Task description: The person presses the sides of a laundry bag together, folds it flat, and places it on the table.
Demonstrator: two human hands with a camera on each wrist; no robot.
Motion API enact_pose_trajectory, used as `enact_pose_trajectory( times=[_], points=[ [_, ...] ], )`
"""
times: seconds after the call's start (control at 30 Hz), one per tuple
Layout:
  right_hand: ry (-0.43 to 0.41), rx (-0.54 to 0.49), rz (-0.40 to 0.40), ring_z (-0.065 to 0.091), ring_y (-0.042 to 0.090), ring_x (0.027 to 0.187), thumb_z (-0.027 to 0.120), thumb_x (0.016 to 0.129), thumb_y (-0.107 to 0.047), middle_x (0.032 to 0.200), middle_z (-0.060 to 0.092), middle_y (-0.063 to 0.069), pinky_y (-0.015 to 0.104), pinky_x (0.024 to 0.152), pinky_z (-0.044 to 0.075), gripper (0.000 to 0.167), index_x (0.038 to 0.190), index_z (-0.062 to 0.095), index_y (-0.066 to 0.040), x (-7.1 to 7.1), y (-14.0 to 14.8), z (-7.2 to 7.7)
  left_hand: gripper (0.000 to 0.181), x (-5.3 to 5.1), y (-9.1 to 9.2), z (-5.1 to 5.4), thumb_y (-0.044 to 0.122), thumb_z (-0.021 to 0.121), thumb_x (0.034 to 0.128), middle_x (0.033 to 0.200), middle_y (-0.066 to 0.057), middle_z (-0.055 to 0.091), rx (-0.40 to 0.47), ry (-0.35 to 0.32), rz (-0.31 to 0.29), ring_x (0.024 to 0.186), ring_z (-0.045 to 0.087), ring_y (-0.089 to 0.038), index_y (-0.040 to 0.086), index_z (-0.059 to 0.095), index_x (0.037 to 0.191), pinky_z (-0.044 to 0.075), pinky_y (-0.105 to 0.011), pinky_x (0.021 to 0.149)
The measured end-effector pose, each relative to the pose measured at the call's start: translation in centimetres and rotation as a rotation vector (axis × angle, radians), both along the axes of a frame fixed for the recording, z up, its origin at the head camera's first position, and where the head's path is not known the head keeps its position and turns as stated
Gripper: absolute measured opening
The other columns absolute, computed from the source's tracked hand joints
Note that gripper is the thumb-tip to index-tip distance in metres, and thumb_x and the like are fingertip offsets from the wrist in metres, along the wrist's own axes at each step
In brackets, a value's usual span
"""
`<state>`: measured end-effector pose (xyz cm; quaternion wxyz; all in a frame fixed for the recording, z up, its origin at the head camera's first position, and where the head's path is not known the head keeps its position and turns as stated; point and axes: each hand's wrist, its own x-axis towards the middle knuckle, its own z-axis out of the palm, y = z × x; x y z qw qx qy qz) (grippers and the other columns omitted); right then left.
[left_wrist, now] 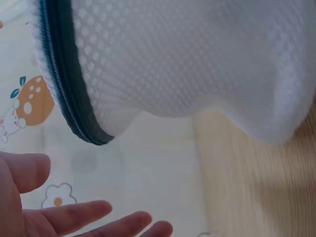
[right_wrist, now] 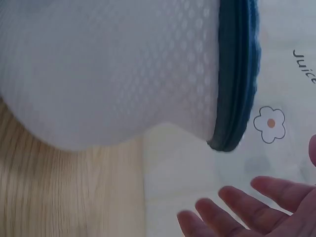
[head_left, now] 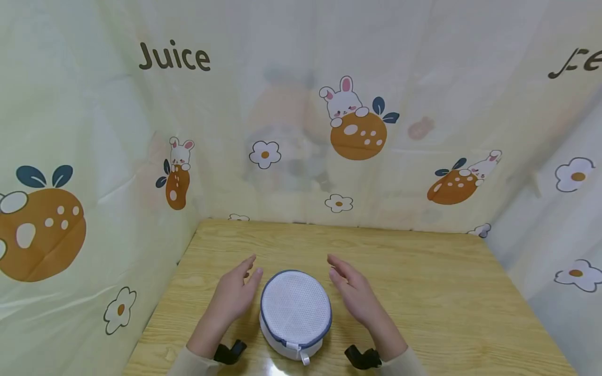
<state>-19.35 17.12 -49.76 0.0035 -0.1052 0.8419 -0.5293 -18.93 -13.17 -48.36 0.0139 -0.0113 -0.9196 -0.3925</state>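
The white mesh bag (head_left: pixel 296 307) stands between the left hand (head_left: pixel 235 292) and right hand (head_left: pixel 356 293), both released beside it.

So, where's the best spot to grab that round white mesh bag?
Probably its side walls, just below the blue zipper band, coming from left and right together. The mesh bag stands zippered end up, and its wall looks soft and dented, so a gentle squeeze seems safest. The left hand and right hand flank it.
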Motion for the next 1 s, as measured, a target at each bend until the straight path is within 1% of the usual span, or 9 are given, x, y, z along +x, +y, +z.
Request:
enact_pose_trajectory(
  times=[0.07,0.17,0.27,0.37,0.5,0.63,0.7,0.8,1.0],
  points=[
    [-0.043,-0.048,0.008,0.052,0.041,0.150,0.050,0.115,-0.039,0.163,0.055,0.014,0.058,0.118,0.049,0.054,0.160,0.051,-0.009,-0.2,-0.3,0.0,0.059,0.0,0.2,0.2,0.051,0.054,0.1108,0.156,-0.016,0.061,0.021,-0.019,0.003,0.136,0.065,-0.041,0.016,0.053,0.159,0.057,-0.060,0.107],
    [-0.095,-0.109,0.013,0.057,0.042,0.145,0.051,0.115,-0.035,0.158,0.059,0.017,0.054,0.113,0.055,0.050,0.157,0.054,-0.007,-0.6,-0.8,0.0,0.056,-0.1,0.3,0.3,0.050,0.058,0.1090,0.148,-0.016,0.068,0.044,-0.043,0.001,0.132,0.068,-0.039,0.016,0.059,0.154,0.060,-0.059,0.102],
    [-0.141,-0.144,0.004,0.061,0.042,0.140,0.053,0.115,-0.032,0.153,0.062,0.020,0.052,0.108,0.059,0.047,0.154,0.058,-0.006,-0.7,-1.2,0.0,0.054,-0.3,0.5,0.1,0.049,0.061,0.1078,0.142,-0.014,0.071,0.052,-0.077,0.014,0.129,0.069,-0.037,0.017,0.063,0.151,0.060,-0.058,0.101],
    [-0.181,-0.159,-0.020,0.065,0.037,0.133,0.056,0.113,-0.030,0.149,0.066,0.020,0.050,0.104,0.061,0.044,0.150,0.062,-0.006,-0.8,-1.7,0.1,0.053,-0.3,0.5,0.1,0.050,0.061,0.1072,0.137,-0.014,0.073,0.054,-0.104,0.025,0.126,0.070,-0.035,0.016,0.066,0.147,0.060,-0.057,0.099],
    [-0.216,-0.146,-0.049,0.069,0.028,0.124,0.059,0.112,-0.029,0.141,0.070,0.018,0.047,0.099,0.064,0.042,0.146,0.065,-0.007,-0.7,-2.1,-0.1,0.049,-0.3,0.4,0.1,0.050,0.063,0.1063,0.129,-0.014,0.075,0.081,-0.118,0.013,0.116,0.071,-0.031,0.013,0.072,0.138,0.062,-0.053,0.093],
    [-0.244,-0.112,-0.061,0.070,0.023,0.112,0.062,0.110,-0.031,0.133,0.074,0.014,0.040,0.091,0.065,0.040,0.141,0.069,-0.007,-0.8,-2.4,-0.3,0.043,-0.3,0.4,0.1,0.048,0.066,0.1052,0.125,-0.013,0.075,0.164,-0.161,-0.016,0.099,0.072,-0.024,0.013,0.074,0.129,0.064,-0.042,0.081],
    [-0.257,-0.099,-0.065,0.069,0.021,0.105,0.063,0.109,-0.032,0.126,0.075,0.012,0.036,0.085,0.062,0.038,0.137,0.072,-0.007,-0.9,-2.5,-0.4,0.043,-0.4,0.4,0.1,0.047,0.067,0.1046,0.122,-0.013,0.075,0.206,-0.192,-0.033,0.093,0.071,-0.021,0.012,0.074,0.128,0.064,-0.039,0.078],
    [-0.264,-0.078,-0.070,0.066,0.020,0.097,0.065,0.108,-0.034,0.117,0.076,0.009,0.032,0.080,0.058,0.035,0.129,0.075,-0.007,-1.0,-2.7,-0.6,0.045,-0.4,0.4,0.2,0.047,0.071,0.1025,0.117,-0.012,0.074,0.237,-0.226,-0.057,0.091,0.070,-0.020,0.009,0.073,0.126,0.065,-0.041,0.080],
    [-0.265,-0.050,-0.073,0.067,0.019,0.096,0.072,0.104,-0.034,0.109,0.077,0.008,0.030,0.079,0.056,0.030,0.115,0.079,-0.007,-1.3,-3.4,-0.8,0.043,-0.6,0.6,0.1,0.041,0.078,0.0986,0.104,-0.011,0.072,0.282,-0.278,-0.095,0.085,0.067,-0.021,0.004,0.073,0.121,0.066,-0.044,0.080]
  ],
)
